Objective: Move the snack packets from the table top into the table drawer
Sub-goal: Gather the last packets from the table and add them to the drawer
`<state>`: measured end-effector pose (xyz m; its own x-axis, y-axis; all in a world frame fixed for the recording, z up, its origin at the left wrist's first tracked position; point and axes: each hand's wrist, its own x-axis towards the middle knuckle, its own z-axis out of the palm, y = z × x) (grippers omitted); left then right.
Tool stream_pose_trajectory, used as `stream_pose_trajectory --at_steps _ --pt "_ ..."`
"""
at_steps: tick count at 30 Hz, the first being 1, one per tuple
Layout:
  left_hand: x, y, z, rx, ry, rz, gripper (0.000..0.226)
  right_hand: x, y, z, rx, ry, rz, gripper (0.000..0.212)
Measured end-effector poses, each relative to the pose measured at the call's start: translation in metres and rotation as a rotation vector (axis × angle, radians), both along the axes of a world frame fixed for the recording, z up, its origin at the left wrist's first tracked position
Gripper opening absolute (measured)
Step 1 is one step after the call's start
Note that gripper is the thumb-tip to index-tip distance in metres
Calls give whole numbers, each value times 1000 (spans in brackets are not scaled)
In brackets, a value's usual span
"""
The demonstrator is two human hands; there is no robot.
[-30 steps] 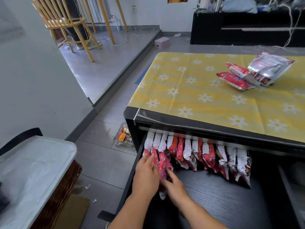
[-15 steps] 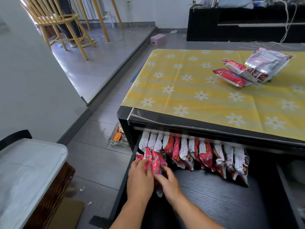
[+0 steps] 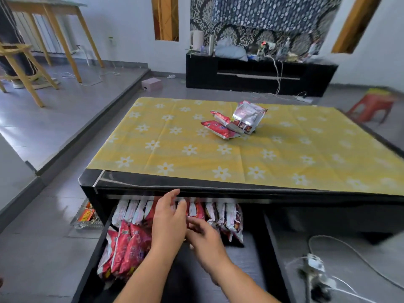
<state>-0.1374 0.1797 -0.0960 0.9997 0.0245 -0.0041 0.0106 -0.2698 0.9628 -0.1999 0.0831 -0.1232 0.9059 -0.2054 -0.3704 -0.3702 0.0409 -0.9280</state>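
Half a second ago both hands were closed around a red packet at the front left of the drawer. Now that packet is let go: the left hand is lifted, its fingers spread and empty, reaching up toward the edge of the worktop. The right hand is also released, the fingers loosely open and nothing grasped, held just above the drawer floor beside the back row. The view is also raised, so the far part of the room is now seen.

A front group of red packets is left standing at the left side of the drawer, leaning on the drawer wall. Behind it the back row of packets is kept in line under the worktop edge; part of this row is hidden by the left hand.

On the worktop three packets are still to be moved: two red ones and a larger silver one, touching each other in a small pile, well apart from both hands.

From this it is judged that one placing is finished and the next fetch is being started. The task is mostly done, but not complete. For the pile, a long reach over the yellow cloth is needed, and the silver packet, which leans on the red ones, may slide when one is taken.
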Motion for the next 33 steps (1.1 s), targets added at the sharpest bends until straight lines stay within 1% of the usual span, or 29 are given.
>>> stream_pose_trajectory --at_steps 1,3,4,5,10,13,16,19,23,26,28,30,33 --pt "0 -16 9 -51 25 -23 33 -3 -16 14 -11 -11 -28 62" --pt "2 -52 31 -135 55 -92 35 -6 -52 41 -53 -54 -84 50" --pt "6 -70 42 -143 64 -130 36 -4 -72 52 -88 -77 -113 44" --pt "10 -86 51 -136 75 -161 37 0 -92 63 -131 -98 -133 42" --pt "53 -140 80 -111 193 -237 51 37 -172 109 -267 -141 -198 54" --pt "91 -156 79 -165 289 -197 56 76 -212 114 -312 -136 -233 51" --pt "133 -170 73 -246 393 -100 63 120 -252 115 -352 -133 -259 55" --pt "178 -190 62 -298 466 -50 72 171 -294 114 -386 -138 -291 58" --pt "228 -212 46 -298 556 -9 69 237 -340 111 -440 -133 -335 59" --pt "261 -222 33 -338 570 -18 57 279 -363 104 -486 -145 -377 70" --pt "285 -225 27 -338 540 -13 55 305 -374 99 -471 -150 -404 84" --pt "302 -227 25 -310 509 -51 53 323 -380 93 -445 -152 -424 93" --pt "322 -231 23 -263 512 -97 67 347 -385 83 -382 -159 -524 100"
